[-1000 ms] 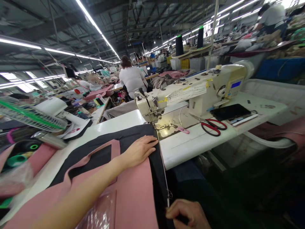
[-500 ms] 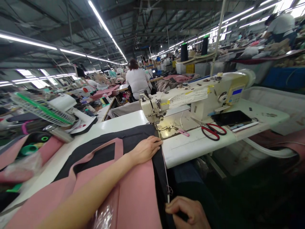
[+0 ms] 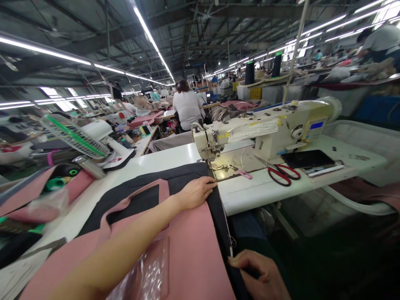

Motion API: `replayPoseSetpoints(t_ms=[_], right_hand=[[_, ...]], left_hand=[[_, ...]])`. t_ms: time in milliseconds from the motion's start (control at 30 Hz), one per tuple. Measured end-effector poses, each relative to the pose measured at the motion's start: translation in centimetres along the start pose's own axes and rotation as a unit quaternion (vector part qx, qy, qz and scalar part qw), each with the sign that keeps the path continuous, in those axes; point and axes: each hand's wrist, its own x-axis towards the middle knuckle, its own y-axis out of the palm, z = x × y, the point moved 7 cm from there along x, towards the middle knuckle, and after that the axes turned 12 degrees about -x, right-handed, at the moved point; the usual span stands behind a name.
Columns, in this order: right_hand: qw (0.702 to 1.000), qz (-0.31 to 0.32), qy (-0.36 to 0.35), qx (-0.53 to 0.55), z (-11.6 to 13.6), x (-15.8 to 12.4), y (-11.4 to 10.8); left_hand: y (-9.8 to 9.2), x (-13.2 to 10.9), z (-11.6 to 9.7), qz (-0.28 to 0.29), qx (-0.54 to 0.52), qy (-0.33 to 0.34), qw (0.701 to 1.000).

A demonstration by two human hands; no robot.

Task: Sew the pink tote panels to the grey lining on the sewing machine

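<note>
A pink and black fabric piece [image 3: 193, 246] with a pink strap and a clear plastic part covers the near side of the sewing table. My left hand [image 3: 196, 192] lies flat on the black fabric, its fingertips at the edge just in front of the needle area of the sewing machine [image 3: 237, 129]. Lower right, my right hand [image 3: 259, 271] pinches the fabric's black edge, beside a thin white strip [image 3: 231, 251] and loose thread. Under the machine head, the fabric's far corner meets the presser foot; the needle tip is too small to make out.
Right of the needle lie a pink-handled thread snipper [image 3: 243, 173], red-handled scissors [image 3: 283, 174] and a black phone [image 3: 308, 158]. A white fan [image 3: 78, 135] stands at the left, near pink rolled material [image 3: 78, 187]. A person in white [image 3: 187, 109] sits ahead.
The whole view has shifted, so the machine and table appear slightly farther right. Both hands keep about the same places on the fabric.
</note>
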Motion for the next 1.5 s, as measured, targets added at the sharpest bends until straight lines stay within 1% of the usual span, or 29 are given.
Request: replayPoseSetpoints(t_ms=[200, 300, 433, 567, 733, 933, 1100, 1367, 1500], right_hand=[[1.000, -0.006, -0.011, -0.009, 0.0, 0.3, -0.1], [0.999, -0.016, -0.032, -0.007, -0.1, 0.2, -0.3], [0.997, -0.006, -0.069, -0.019, -0.1, 0.3, -0.4], [0.996, -0.011, -0.082, -0.029, -0.1, 0.7, -0.7], [0.996, -0.013, -0.085, -0.039, -0.3, 1.3, -0.8], [0.996, -0.013, -0.079, -0.036, -0.9, 2.2, -1.0], [0.996, -0.015, -0.085, -0.034, -0.8, 3.1, -1.2], [0.991, -0.016, -0.121, -0.058, -0.6, 4.3, -1.6], [0.981, -0.035, -0.166, -0.095, 0.4, 4.8, -2.3]], left_hand=[[-0.1, 0.3, 0.0, -0.004, 0.010, 0.007, 1.000], [-0.1, 0.4, 0.0, -0.005, 0.009, 0.006, 1.000], [-0.3, 0.9, 0.0, -0.010, 0.007, 0.005, 1.000], [-0.4, 1.1, 0.2, -0.016, 0.004, 0.012, 1.000], [-0.5, 1.1, 0.8, -0.025, 0.001, 0.020, 0.999], [-0.6, 1.6, 1.6, -0.033, -0.009, 0.023, 0.999], [-0.9, 2.0, 2.3, -0.029, -0.018, 0.024, 0.999], [-1.2, 2.7, 3.7, -0.021, -0.021, 0.012, 0.999], [-1.1, 2.9, 4.2, -0.020, -0.022, 0.006, 1.000]])
